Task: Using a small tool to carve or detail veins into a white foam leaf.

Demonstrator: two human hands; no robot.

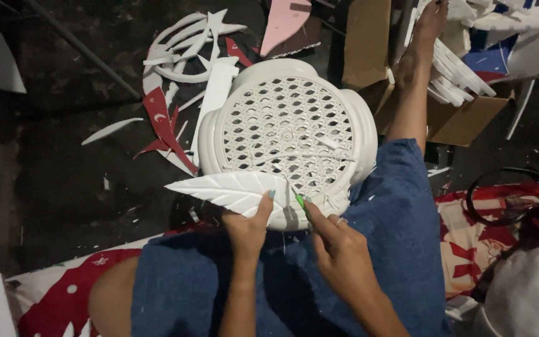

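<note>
So the work surface here is a round white plastic stool (288, 128) with a lattice top, standing on a dark floor (51, 162). A white leaf-shaped foam cutout (229, 190) lies over the stool's near-left edge. Just left of the stool, white and red foam offcuts (169, 106) litter the floor; a brown cardboard box (463, 118) sits beyond its right side.

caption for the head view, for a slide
Left hand holds a white foam leaf on a white stool while right hand cuts it with a green knife.
</note>
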